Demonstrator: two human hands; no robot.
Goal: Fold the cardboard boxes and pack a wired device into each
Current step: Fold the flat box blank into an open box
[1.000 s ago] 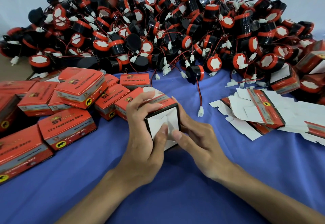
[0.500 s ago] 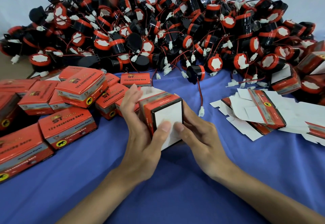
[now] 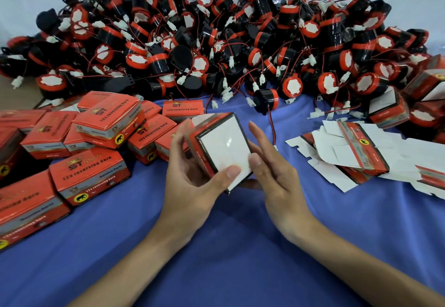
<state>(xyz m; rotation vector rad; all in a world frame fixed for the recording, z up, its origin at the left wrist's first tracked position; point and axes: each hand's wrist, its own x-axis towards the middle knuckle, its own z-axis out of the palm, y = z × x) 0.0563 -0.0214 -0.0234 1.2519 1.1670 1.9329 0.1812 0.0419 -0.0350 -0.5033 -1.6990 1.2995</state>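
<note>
A small red cardboard box is held above the blue cloth, its closed white end flap facing me. My left hand grips it, thumb on the flap's lower edge and fingers round the red side behind. My right hand lies against the box's right edge with straight fingers, its thumb pressing the white flap. A big pile of black-and-red wired devices fills the back. One such device lies alone just beyond the box, its red wire trailing toward my right hand.
Several closed red boxes are stacked on the left. Flat unfolded box blanks lie on the right, with a few part-folded boxes behind them. The blue cloth covers the table in front of me.
The white end flaps were folded in and pressed flat. The box has tilted and risen slightly, and my right hand's fingers have straightened along its right side.
</note>
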